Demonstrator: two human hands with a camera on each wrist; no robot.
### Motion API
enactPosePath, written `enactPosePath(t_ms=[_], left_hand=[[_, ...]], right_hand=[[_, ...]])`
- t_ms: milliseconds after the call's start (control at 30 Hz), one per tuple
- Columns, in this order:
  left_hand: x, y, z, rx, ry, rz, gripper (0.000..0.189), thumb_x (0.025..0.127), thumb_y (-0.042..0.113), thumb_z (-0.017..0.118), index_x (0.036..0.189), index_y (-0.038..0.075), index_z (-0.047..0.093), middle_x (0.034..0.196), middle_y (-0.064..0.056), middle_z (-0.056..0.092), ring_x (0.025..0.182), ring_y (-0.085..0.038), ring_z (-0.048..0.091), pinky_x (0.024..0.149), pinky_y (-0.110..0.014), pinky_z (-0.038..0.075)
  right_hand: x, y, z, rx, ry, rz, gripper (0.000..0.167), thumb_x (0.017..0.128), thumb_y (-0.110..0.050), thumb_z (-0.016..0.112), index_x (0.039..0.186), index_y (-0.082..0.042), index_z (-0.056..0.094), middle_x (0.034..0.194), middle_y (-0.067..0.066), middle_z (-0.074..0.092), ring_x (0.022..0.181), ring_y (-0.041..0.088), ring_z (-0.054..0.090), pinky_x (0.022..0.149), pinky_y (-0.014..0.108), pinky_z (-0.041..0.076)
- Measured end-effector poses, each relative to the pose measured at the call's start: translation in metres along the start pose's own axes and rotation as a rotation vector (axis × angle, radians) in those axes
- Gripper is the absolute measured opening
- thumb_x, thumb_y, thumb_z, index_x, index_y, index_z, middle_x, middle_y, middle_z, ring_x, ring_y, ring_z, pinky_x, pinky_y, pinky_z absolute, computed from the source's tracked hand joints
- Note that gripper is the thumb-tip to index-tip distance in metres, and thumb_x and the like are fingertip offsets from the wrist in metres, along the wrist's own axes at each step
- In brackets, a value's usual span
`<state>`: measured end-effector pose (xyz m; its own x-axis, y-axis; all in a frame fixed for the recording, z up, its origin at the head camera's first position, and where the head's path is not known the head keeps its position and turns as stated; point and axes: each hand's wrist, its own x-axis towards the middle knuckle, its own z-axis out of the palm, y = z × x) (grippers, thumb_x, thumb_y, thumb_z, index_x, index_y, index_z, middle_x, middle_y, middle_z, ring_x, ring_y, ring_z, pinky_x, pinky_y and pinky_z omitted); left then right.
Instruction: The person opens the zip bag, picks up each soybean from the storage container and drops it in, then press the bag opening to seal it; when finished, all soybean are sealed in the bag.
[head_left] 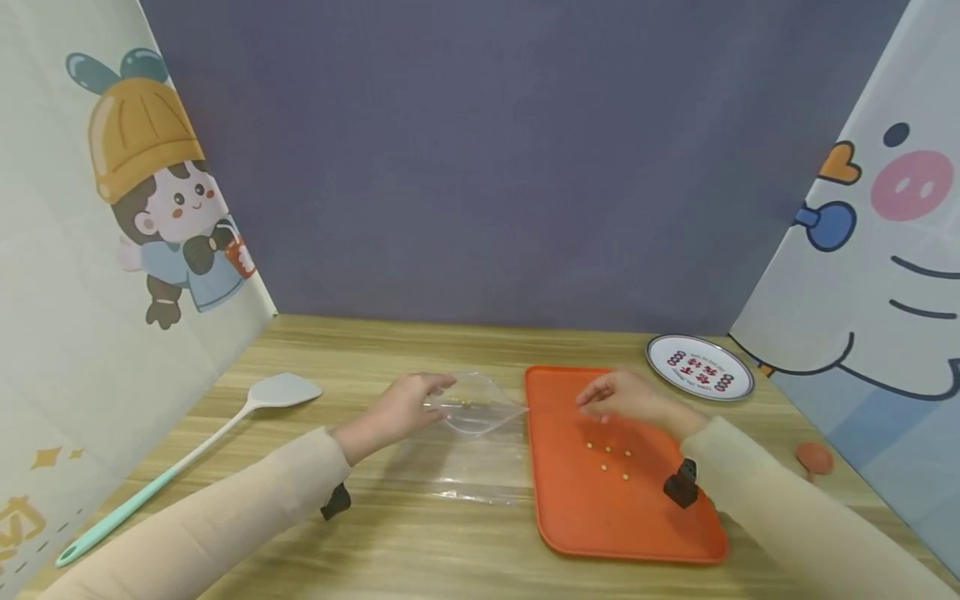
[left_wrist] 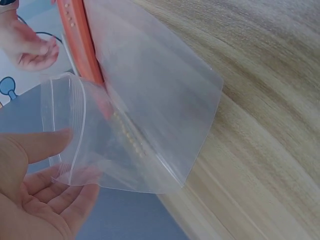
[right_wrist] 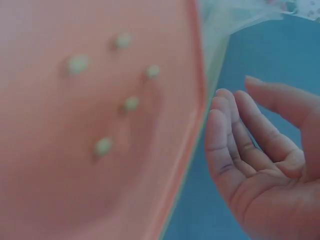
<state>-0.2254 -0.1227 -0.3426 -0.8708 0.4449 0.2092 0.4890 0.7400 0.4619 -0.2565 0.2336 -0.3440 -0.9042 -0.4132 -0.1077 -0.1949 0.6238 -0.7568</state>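
Note:
My left hand holds a clear zip-lock bag by the side of its mouth, thumb on one face and fingers behind. The mouth gapes, and a cluster of small yellow soybeans shows inside the bag, whose lower part lies along the table. To the right, my right hand hovers over the orange tray, its fingers loosely bent and the thumb apart. Nothing shows between those fingers in the right wrist view. Several loose soybeans lie scattered on the tray near that hand.
A white plate with red lettering sits behind the tray at the right. Beyond the right forearm lies a reddish-brown spoon. At the left rests a white spatula with a mint handle. Printed panels and a grey-blue backdrop enclose the table.

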Motion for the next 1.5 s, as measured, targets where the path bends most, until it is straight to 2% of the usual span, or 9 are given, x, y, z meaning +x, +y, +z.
enactPosePath(t_ms=[233, 467, 667, 900, 1000, 1133, 1300, 1500], left_hand=[[-0.001, -0.001, 0.0, 0.011, 0.001, -0.005, 0.052, 0.081, 0.005, 0.075, 0.129, 0.0, 0.058, 0.13, -0.017, 0.062, 0.111, -0.032, 0.064, 0.096, -0.042, 0.055], [-0.002, -0.001, 0.0, 0.012, 0.003, 0.0, 0.053, 0.08, 0.005, 0.075, 0.13, 0.0, 0.057, 0.131, -0.016, 0.061, 0.111, -0.032, 0.064, 0.097, -0.042, 0.054], [-0.001, -0.002, 0.0, 0.021, 0.005, 0.004, 0.053, 0.08, 0.006, 0.075, 0.13, 0.001, 0.057, 0.131, -0.016, 0.061, 0.112, -0.032, 0.064, 0.097, -0.042, 0.054], [-0.001, -0.002, -0.001, 0.026, 0.004, -0.013, 0.052, 0.081, 0.006, 0.075, 0.13, 0.001, 0.058, 0.129, -0.016, 0.062, 0.111, -0.032, 0.064, 0.096, -0.043, 0.055], [-0.001, -0.002, -0.001, 0.027, 0.002, -0.018, 0.052, 0.081, 0.007, 0.075, 0.129, 0.001, 0.058, 0.129, -0.016, 0.063, 0.111, -0.032, 0.064, 0.096, -0.043, 0.055], [-0.001, -0.003, -0.001, 0.024, 0.0, -0.024, 0.052, 0.081, 0.007, 0.075, 0.13, 0.002, 0.058, 0.128, -0.016, 0.063, 0.111, -0.032, 0.064, 0.097, -0.043, 0.054], [-0.001, -0.003, -0.002, 0.018, 0.003, -0.023, 0.052, 0.081, 0.006, 0.075, 0.13, 0.002, 0.058, 0.127, -0.017, 0.063, 0.111, -0.033, 0.064, 0.096, -0.044, 0.054], [0.0, -0.005, -0.002, 0.026, 0.004, -0.016, 0.052, 0.081, 0.006, 0.075, 0.129, 0.002, 0.058, 0.126, -0.017, 0.064, 0.11, -0.032, 0.064, 0.096, -0.043, 0.055]], right_hand=[[-0.005, 0.023, 0.003, 0.029, -0.095, -0.002, 0.027, 0.08, -0.007, 0.076, 0.101, 0.009, 0.069, 0.09, 0.013, 0.075, 0.069, 0.01, 0.063, 0.058, 0.025, 0.055], [-0.009, 0.025, 0.011, 0.024, -0.133, -0.024, 0.028, 0.075, -0.007, 0.08, 0.098, 0.008, 0.07, 0.083, 0.012, 0.073, 0.067, 0.008, 0.061, 0.054, 0.019, 0.049], [-0.006, 0.024, 0.014, -0.038, -0.092, -0.037, 0.022, 0.073, -0.007, 0.081, 0.089, 0.005, 0.072, 0.078, 0.007, 0.071, 0.063, 0.006, 0.056, 0.054, 0.019, 0.048], [-0.003, 0.025, 0.015, -0.076, -0.046, 0.001, 0.014, 0.076, -0.008, 0.08, 0.085, 0.0, 0.073, 0.076, 0.004, 0.072, 0.06, 0.008, 0.056, 0.054, 0.022, 0.048], [-0.001, 0.025, 0.014, -0.048, -0.03, 0.018, 0.013, 0.08, -0.007, 0.076, 0.088, 0.003, 0.072, 0.078, 0.005, 0.072, 0.061, 0.009, 0.058, 0.055, 0.025, 0.052], [0.0, 0.023, 0.012, 0.049, 0.0, 0.056, 0.015, 0.083, -0.003, 0.07, 0.094, 0.008, 0.069, 0.085, 0.011, 0.074, 0.067, 0.012, 0.063, 0.061, 0.029, 0.058], [0.006, 0.021, 0.01, 0.13, 0.025, 0.071, 0.021, 0.086, -0.003, 0.067, 0.1, 0.012, 0.067, 0.086, 0.012, 0.074, 0.068, 0.013, 0.064, 0.064, 0.03, 0.059], [0.008, 0.006, 0.007, 0.092, 0.09, 0.044, 0.027, 0.088, -0.012, 0.068, 0.107, 0.008, 0.067, 0.088, 0.013, 0.073, 0.071, 0.014, 0.065, 0.069, 0.033, 0.058]])
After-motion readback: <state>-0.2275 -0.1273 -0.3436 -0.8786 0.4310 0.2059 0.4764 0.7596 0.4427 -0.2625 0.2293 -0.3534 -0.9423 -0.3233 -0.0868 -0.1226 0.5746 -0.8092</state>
